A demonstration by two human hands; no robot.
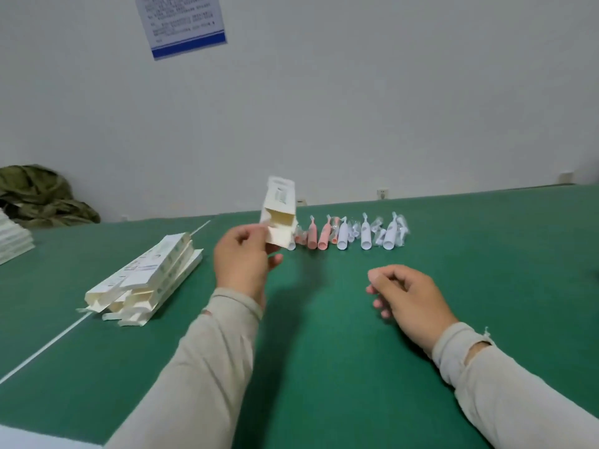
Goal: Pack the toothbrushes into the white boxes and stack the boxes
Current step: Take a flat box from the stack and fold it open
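My left hand [243,257] holds a white box [279,212] up above the green table [324,351], its open end with loose flaps turned toward me. Behind the box a row of toothbrushes lies across the table: pink toothbrushes [317,236] on the left, white toothbrushes [366,236] on the right, with small clear-wrapped brush heads between them. My right hand [405,296] hovers low over the table in front of the row, fingers loosely curled, holding nothing. A stack of white boxes [149,277] lies to the left with open flaps facing me.
Another pile of flat white packs [13,241] sits at the far left edge. A green cloth bundle [42,196] lies against the wall. A white line [48,345] crosses the table. A notice [184,24] hangs on the wall.
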